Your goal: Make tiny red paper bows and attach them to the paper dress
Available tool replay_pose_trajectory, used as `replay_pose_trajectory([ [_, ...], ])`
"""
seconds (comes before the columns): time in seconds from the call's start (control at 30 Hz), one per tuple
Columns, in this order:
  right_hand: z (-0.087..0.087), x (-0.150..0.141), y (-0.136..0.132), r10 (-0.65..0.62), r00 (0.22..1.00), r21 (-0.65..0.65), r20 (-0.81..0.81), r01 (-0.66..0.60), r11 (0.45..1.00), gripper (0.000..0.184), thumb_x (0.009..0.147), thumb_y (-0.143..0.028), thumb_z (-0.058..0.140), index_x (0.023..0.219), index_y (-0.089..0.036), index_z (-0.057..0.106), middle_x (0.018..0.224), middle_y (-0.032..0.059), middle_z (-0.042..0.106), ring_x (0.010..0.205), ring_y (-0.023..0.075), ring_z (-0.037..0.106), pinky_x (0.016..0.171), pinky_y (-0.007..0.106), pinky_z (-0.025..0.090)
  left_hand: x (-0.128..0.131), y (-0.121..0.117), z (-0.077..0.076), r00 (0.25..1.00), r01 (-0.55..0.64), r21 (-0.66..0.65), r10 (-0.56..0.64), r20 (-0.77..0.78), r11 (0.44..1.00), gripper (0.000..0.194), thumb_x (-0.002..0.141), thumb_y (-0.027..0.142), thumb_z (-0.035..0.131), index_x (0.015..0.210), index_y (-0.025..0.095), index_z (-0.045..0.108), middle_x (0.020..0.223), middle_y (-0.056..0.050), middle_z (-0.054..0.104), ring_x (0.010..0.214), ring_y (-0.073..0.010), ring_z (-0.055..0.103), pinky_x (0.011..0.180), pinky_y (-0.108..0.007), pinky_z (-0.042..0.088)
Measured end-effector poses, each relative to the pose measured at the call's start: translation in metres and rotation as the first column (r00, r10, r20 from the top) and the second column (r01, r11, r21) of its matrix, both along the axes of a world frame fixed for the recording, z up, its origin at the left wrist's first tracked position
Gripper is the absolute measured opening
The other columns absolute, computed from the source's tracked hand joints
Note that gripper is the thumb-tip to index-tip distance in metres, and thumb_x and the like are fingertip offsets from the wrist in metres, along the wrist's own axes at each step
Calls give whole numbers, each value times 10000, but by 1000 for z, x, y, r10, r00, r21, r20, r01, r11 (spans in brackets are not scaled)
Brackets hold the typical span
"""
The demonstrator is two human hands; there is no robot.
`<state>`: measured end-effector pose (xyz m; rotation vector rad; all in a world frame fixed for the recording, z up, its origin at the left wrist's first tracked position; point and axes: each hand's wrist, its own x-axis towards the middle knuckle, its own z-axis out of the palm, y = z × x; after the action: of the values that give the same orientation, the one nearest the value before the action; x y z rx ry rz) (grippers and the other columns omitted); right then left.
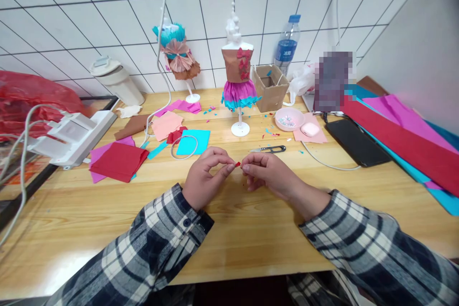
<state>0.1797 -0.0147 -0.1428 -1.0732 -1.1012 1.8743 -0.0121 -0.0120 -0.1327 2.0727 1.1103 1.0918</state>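
Note:
My left hand point(205, 174) and my right hand point(267, 173) meet over the wooden table point(229, 234), both pinching a tiny red paper piece point(238, 164) between thumb and fingertips. Just beyond the hands lie small black snips point(269, 149). Behind them stands a white mini mannequin point(238, 79) in a brown paper top with red bows and a purple and teal skirt. A second mannequin point(178, 55) with teal and pink paper stands further left.
Folded red paper point(118, 161), teal paper point(195, 141) and pink paper point(167, 125) lie at left. A cardboard box point(269, 87), pink dish point(289, 119), water bottle point(287, 45), black phone point(356, 141) and long paper sheets point(405, 143) sit at right. A white machine point(73, 136) stands far left.

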Motion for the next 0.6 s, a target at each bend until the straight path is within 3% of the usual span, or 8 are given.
replay_pose_trajectory([
  [0.13,-1,5,5,107,983,38,152,-114,993,212,749,-359,681,812,-168,612,636,-23,593,529,93,557,495,227,506,-4,0,1,978,132,178,-99,-182,975,95,872,232,590,854,208,680,863,-38,624,843,-168,573,802,-327,444],
  [0.2,-1,7,7,123,944,180,306,-185,966,139,793,-303,629,818,-167,624,682,-7,616,569,100,565,528,232,488,-8,1,2,939,214,268,-122,-322,939,128,875,192,563,885,226,686,888,-41,653,872,-181,563,837,-356,416],
  [0.27,0,9,8,37,882,423,470,-263,867,65,813,-213,598,808,-172,648,753,6,637,661,113,577,610,248,471,-11,2,3,886,289,303,-133,-444,908,166,875,176,544,911,243,691,912,-41,678,897,-197,548,847,-372,396],
  [0.37,0,9,7,-151,782,666,604,-392,634,114,807,-108,587,810,-186,670,798,9,646,770,132,570,713,271,428,-13,4,3,820,361,280,-160,-549,890,206,879,178,522,929,266,702,938,-33,695,912,-209,531,825,-369,385],
  [0.47,-1,8,4,-262,696,716,669,-507,480,128,835,-111,566,840,-191,666,813,19,650,800,150,553,745,288,401,-11,4,3,796,362,239,-165,-583,901,207,888,203,519,926,272,711,943,-35,697,911,-212,530,817,-372,375],
  [0.6,2,6,-3,-392,594,711,703,-598,369,149,882,-162,518,840,-182,659,818,42,642,840,179,517,745,298,383,-7,3,2,783,323,209,-137,-606,923,189,891,246,524,926,238,709,937,-54,687,895,-218,536,824,-389,371],
])
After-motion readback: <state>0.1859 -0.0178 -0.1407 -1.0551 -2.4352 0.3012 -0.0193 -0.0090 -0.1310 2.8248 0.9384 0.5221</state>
